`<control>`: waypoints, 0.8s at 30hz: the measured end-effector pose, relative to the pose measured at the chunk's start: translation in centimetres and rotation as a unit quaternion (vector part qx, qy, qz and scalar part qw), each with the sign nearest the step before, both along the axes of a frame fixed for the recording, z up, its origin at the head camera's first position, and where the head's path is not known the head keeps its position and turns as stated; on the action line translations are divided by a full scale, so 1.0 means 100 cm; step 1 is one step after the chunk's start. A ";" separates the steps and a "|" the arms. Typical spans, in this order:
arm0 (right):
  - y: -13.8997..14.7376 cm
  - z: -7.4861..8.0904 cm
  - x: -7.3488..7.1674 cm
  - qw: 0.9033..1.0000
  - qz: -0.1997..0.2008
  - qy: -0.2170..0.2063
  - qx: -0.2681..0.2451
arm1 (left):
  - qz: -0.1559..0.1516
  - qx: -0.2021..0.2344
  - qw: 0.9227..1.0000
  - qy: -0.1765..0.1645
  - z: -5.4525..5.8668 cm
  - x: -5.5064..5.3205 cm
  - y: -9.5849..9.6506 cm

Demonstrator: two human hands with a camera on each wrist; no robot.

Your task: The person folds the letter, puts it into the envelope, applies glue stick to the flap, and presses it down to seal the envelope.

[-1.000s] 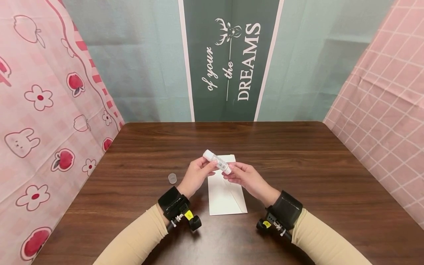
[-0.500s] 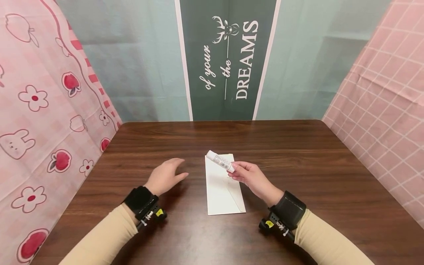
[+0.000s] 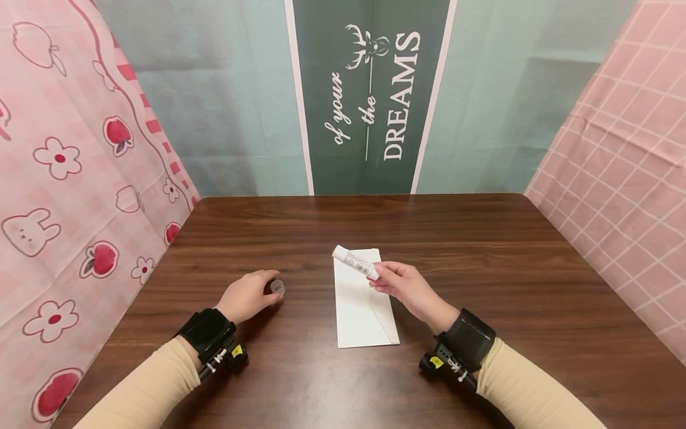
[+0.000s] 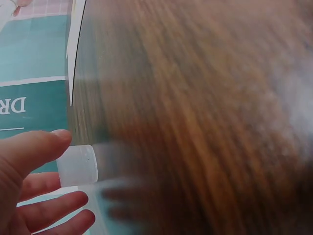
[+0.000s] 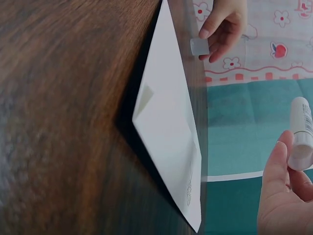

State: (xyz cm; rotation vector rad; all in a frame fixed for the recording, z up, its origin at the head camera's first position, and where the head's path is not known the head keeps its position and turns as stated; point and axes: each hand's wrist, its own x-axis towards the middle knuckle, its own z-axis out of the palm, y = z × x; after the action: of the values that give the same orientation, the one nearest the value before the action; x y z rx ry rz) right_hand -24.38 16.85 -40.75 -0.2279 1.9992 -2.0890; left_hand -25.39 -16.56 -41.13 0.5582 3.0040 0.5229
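Observation:
My right hand [image 3: 407, 286] pinches the near end of a white glue stick [image 3: 355, 263], holding it tilted above a white envelope [image 3: 361, 319]. Print and a barcode show on the tube. To the left, my left hand [image 3: 249, 297] is down at the table, its thumb and forefinger on either side of a small translucent cap [image 3: 277, 286]. Seen from the left wrist, the cap [image 4: 78, 165] stands on the wood between thumb and fingers. The right wrist view also shows the glue stick [image 5: 301, 122] with its near end toward the camera.
The dark wooden table [image 3: 461, 238] runs back to a green and teal curtain [image 3: 370, 173] with lettering. Pink patterned cloth [image 3: 64, 208] hangs on the left and pink checked cloth [image 3: 621, 167] on the right.
My left hand has let go of the glue stick and moved left and down to the cap. The right hand keeps its hold on the glue stick, nearly unmoved.

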 end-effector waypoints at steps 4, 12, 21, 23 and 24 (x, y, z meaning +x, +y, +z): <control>0.000 0.000 0.000 1.000 -0.003 -0.006 0.000 | 0.000 0.001 1.000 0.006 -0.002 0.000 0.001; 0.000 -0.001 0.001 1.000 -0.003 -0.013 0.006 | -0.016 0.062 0.997 0.044 -0.003 -0.002 0.008; -0.001 -0.001 0.003 1.000 0.010 -0.010 0.009 | -0.048 0.137 0.986 0.076 0.016 0.000 0.040; -0.002 -0.002 0.004 1.000 0.010 -0.014 0.009 | -0.040 0.149 0.986 0.066 0.020 0.000 0.048; -0.002 -0.002 0.004 1.000 0.010 -0.015 0.010 | -0.036 0.154 0.986 0.060 0.022 0.000 0.051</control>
State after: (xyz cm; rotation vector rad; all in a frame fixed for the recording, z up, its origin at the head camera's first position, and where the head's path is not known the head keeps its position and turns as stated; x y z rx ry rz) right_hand -24.02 16.62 -40.98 -0.2107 1.9920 -2.0461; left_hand -25.36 -11.41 -38.95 0.7361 3.0173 0.9936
